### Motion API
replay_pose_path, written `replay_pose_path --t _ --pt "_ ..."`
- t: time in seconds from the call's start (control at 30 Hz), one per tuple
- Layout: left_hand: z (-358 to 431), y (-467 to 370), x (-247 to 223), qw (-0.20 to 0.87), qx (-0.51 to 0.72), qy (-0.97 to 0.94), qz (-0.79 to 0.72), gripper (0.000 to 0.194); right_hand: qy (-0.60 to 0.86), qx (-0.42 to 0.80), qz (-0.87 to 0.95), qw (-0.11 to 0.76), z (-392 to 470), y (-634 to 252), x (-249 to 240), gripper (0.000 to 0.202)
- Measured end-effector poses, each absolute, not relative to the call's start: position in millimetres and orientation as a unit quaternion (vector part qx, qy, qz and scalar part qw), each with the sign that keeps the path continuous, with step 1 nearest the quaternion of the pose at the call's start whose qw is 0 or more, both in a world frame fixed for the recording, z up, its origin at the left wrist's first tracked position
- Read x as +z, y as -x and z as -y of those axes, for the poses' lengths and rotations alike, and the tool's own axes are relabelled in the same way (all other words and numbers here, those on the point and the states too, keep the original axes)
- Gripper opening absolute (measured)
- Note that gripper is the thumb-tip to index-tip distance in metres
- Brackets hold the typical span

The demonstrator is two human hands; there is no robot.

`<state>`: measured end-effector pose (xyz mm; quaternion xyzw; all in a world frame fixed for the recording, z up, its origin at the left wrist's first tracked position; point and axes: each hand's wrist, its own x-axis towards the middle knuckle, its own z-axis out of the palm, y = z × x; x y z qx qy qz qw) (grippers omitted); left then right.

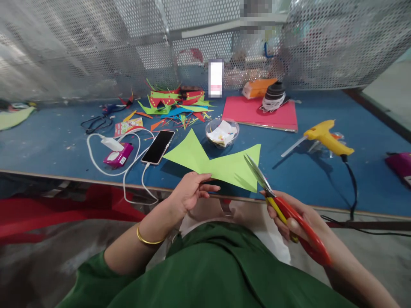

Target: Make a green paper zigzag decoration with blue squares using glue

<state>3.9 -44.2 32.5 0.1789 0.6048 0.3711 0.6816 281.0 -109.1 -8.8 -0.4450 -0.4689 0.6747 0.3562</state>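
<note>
A bow-shaped piece of lime-green paper (233, 168), narrow in its middle, lies near the table's front edge. My left hand (194, 190) is at its lower edge by the narrow middle, fingers stretched and slightly apart, holding nothing. Whether a fingertip touches the paper I cannot tell. In my right hand (290, 214) is a pair of scissors (285, 211) with one red and one yellow handle. The blades look nearly closed and point up and left, above the paper's right part. Just behind the paper stands a clear bowl (236, 133) with white paper scraps in it.
A phone (158, 147) on a white cable lies left of the paper, beside a purple box (118, 156). Farther back are colourful paper offcuts (180, 111) and a red folder (260, 113). A yellow glue gun (329, 137) rests at right, its black cord over the front edge.
</note>
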Motion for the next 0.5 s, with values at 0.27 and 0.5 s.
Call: replay_pose_path --t 0.27,0.5 --pt "66.5 35.5 42.2 0.745 0.208 -0.309 -0.554 0.035 0.417 0.666 0.427 0.447 84.4 -266.9 0.7 0.066" --pt "-18.5 24.3 59.3 0.416 0.401 -0.480 -0.660 0.044 0.372 0.620 0.433 0.538 43.0 -251.0 5.2 0.058"
